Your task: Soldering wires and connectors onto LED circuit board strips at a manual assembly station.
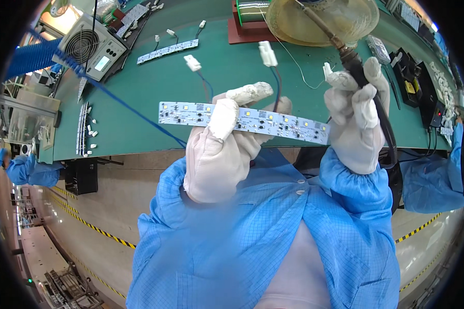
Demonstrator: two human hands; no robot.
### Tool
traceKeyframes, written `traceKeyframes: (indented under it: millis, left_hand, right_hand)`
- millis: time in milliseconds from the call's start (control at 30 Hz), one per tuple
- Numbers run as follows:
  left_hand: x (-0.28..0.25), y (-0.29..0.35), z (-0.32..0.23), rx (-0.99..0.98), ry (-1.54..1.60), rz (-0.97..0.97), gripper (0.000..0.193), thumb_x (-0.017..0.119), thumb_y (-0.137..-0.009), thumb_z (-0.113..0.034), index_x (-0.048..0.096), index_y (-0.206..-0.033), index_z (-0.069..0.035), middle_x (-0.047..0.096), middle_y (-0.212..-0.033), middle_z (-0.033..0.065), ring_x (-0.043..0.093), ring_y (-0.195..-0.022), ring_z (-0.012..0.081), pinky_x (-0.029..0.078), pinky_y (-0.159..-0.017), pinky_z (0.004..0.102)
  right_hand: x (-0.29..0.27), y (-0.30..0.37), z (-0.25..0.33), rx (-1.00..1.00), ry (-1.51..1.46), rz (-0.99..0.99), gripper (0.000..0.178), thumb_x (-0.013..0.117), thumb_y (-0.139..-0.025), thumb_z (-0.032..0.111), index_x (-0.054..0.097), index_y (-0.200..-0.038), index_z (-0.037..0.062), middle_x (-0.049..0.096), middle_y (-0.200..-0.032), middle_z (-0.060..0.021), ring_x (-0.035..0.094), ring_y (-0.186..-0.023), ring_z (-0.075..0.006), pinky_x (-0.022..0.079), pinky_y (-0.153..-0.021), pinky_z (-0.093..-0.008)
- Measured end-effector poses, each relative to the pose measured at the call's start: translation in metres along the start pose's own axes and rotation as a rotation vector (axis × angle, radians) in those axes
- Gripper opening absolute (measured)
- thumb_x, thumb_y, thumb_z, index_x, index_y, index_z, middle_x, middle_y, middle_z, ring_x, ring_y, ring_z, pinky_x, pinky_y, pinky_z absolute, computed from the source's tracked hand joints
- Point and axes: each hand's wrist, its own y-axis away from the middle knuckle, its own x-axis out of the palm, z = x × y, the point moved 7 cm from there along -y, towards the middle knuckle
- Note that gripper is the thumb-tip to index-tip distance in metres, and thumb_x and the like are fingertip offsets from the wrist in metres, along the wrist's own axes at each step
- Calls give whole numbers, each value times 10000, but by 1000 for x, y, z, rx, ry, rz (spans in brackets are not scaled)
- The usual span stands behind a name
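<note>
My gloved left hand point(216, 154) is closed on a narrow white LED circuit board point(283, 126), its thumb across the face. The board lies roughly level, its right end tilted slightly down, above the table's near edge. Two white plugs, a left connector point(192, 63) and a right connector point(267, 53), stick up beyond it on thin wires. In my gloved right hand point(358, 118) is a soldering iron point(351, 61), its shaft slanting up and left over a yellowish round dish point(278, 26). Thin solder wire point(296, 64) runs from a green-ended spool point(251, 11) toward the right fingertips.
On the green table point(139, 98) lie another wired LED board point(167, 51) and several boards stacked at left point(81, 129). A fan unit point(85, 44) stands back left, a blue cord point(134, 110) crossing nearby. A black holder point(410, 82) sits right. People in blue work at both sides.
</note>
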Motion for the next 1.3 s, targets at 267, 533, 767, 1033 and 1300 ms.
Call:
traceKeyframes:
  millis: [267, 533, 767, 1033, 1300]
  left_hand:
    - [-16, -4, -4, 107, 73, -78, 421, 455, -951, -301, 443, -1195, 43, 524, -1094, 188, 564, -1042, 343, 504, -832, 313]
    - [-13, -5, 0, 117, 242, -19, 416, 484, -934, -280, 438, -1258, -22, 521, -1205, 168, 485, -1144, 413, 482, -900, 487]
    - [-36, 0, -15, -70, -845, 200, 722, 726, -747, -371, 441, -1235, 78, 560, -1138, 192, 579, -971, 241, 475, -850, 347]
    - [-58, 24, -69, 709, -727, -63, 543, 741, -769, -186, 482, -1183, 54, 584, -1022, 132, 587, -925, 185, 474, -821, 291]
    - [-51, 31, -58, 686, -803, -56, 518, 792, -677, -139, 537, -1093, 33, 604, -1023, 127, 594, -898, 169, 489, -785, 280]
  right_hand:
    - [13, -3, 17, -129, 126, 198, 547, 682, -799, 309, 450, -1219, 47, 581, -1104, -208, 569, -1039, -335, 466, -890, -472]
    - [33, 18, 22, -426, 654, 317, 461, 754, -650, -14, 507, -1036, 39, 663, -874, -163, 656, -878, -336, 530, -759, -433]
    - [7, 21, 10, -330, 386, 105, 531, 647, -743, -91, 411, -1178, 102, 578, -1074, -224, 604, -998, -381, 542, -802, -439]
    - [1, 22, 1, -246, 365, 112, 530, 683, -751, -16, 412, -1188, 112, 572, -1101, -207, 588, -1024, -394, 501, -868, -487]
    - [2, 27, 3, -417, 591, 25, 444, 731, -721, 34, 522, -1112, 50, 586, -1057, -182, 583, -1027, -380, 527, -844, -482]
